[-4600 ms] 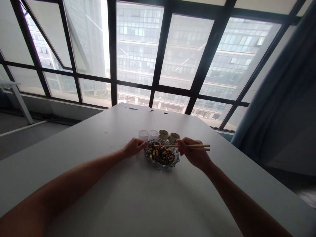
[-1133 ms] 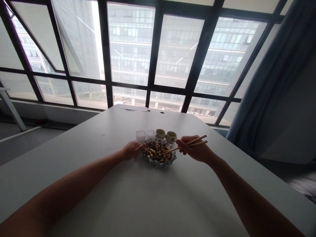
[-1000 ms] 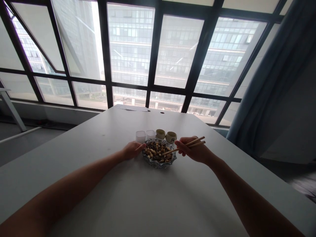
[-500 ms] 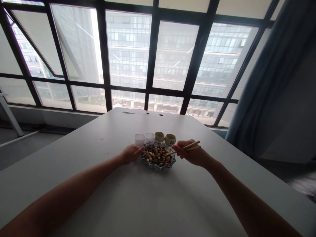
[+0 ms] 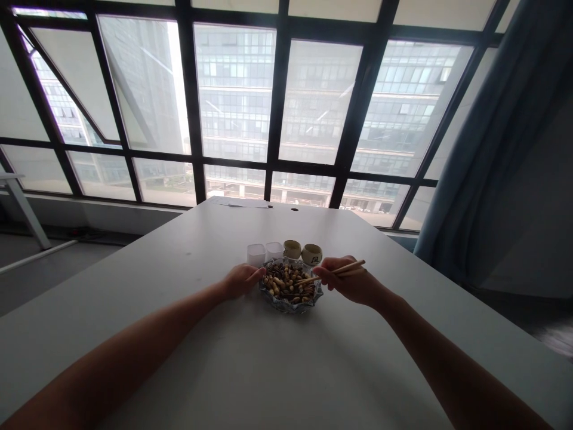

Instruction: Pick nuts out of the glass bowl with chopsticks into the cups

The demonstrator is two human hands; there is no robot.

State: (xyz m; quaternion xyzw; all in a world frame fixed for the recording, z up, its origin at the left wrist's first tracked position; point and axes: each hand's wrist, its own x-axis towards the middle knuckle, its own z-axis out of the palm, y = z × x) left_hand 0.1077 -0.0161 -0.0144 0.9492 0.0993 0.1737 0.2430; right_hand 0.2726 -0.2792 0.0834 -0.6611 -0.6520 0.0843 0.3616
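A clear glass bowl [image 5: 292, 308] with a scalloped rim holds peanuts in the shell [image 5: 278, 283] mixed with darker striped seeds or nuts. At its left rim, my left hand [image 5: 242, 280] is closed on the edge, thumb on top. My right hand [image 5: 351, 282] grips a pair of wooden chopsticks [image 5: 351, 267], held just right of the bowl. The chopstick tips reach down among the nuts; whether they pinch anything is too small to tell.
Behind the bowl stand two whitish translucent cups [image 5: 256, 254] and two beige round cups [image 5: 311, 254], one with a dark character. Papers [image 5: 242, 203] lie at the far end of the white table [image 5: 268, 370]. Windows and a blue curtain [image 5: 465, 161] lie beyond.
The whole view has shifted slightly, so everything sits a little further right. Both hands keep their holds, and the chopstick tips stay in the bowl.
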